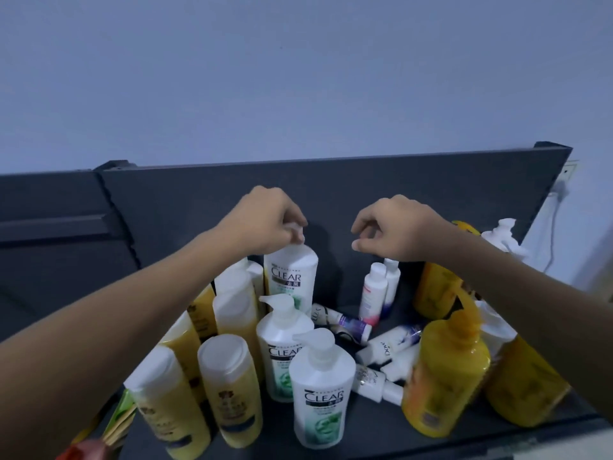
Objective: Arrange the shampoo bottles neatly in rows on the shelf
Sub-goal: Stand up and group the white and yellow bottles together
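Note:
My left hand (268,219) grips the pump top of a white CLEAR bottle (292,273) standing at the back of the dark shelf (331,300). Two more white CLEAR pump bottles (283,346) (320,390) stand in a line in front of it. To their left stand several yellow bottles with white caps (232,390). My right hand (398,227) hovers with fingers curled, holding nothing, above two small upright white bottles (376,290). Small white Dove bottles (388,346) lie tipped over in the middle. Large yellow pump bottles (444,376) stand at the right.
A dark back panel (365,187) rises behind the shelf against a pale wall. A white pump bottle (504,234) stands at the far right back. A cord and wall socket (569,171) hang at the right. Green and orange packets (116,423) lie at the front left.

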Demonstrator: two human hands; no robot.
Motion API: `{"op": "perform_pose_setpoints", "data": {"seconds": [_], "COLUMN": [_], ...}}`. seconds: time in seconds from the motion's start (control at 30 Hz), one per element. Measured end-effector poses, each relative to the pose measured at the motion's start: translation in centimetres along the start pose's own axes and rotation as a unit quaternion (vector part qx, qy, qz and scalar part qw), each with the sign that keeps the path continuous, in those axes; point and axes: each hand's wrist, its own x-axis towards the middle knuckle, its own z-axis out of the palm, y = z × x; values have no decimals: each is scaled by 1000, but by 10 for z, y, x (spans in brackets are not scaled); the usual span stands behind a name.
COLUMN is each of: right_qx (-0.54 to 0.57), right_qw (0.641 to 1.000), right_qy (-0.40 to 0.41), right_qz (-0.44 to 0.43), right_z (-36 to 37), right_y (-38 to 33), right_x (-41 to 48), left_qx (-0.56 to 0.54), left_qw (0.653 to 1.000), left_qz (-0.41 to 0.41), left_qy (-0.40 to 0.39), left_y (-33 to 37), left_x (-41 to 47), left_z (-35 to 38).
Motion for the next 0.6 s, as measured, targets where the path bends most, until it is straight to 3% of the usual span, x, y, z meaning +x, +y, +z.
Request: {"op": "perform_pose_setpoints", "data": {"seconds": [0.2, 0.4, 0.6], "right_qx": [-2, 0, 17], "right_qw": [999, 1000, 1000], "right_qy": [-40, -7, -8], "right_qz": [-1, 26, 0], "right_z": [18, 28, 32], "right_y": [-1, -17, -42], "right_x": [3, 16, 43], "left_qx": [43, 46, 29], "left_qw": [997, 996, 995], "left_qz": [-11, -18, -39], "left_qy": [-59, -72, -86], "left_y": [-12, -22, -41], "left_x": [-9, -10, -8], "left_z": [36, 50, 35]}}
